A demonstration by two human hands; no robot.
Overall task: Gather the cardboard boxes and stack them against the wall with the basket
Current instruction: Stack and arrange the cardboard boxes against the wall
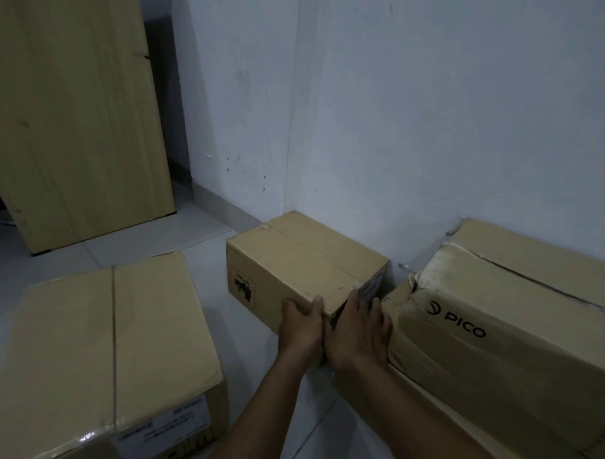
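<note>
At the near corner of the small box [305, 263] my two hands meet, one on each face. My left hand [301, 327] lies on the near-left side with its fingers wrapped low along that face and the thumb hooked over the top edge, so it grips the box rather than just resting there. My right hand [361, 333] is on the near-right end, fingers fairly straight and pressed flat against the cardboard, slipped into the narrow gap beside the PICO box [503, 325]; whether its fingertips curl under, I cannot tell. I judge the hands sit on this corner because it is the only free purchase.

The small box stands on the floor with its far side close against the wall [427, 122], in the corner, so it looks already in place or being nudged square. The PICO box, torn at its top flap, lies just to the right, also along the wall. A larger taped box [113, 339] waits well apart at the near left, beyond it a wooden panel [74, 117]. No basket is visible.
</note>
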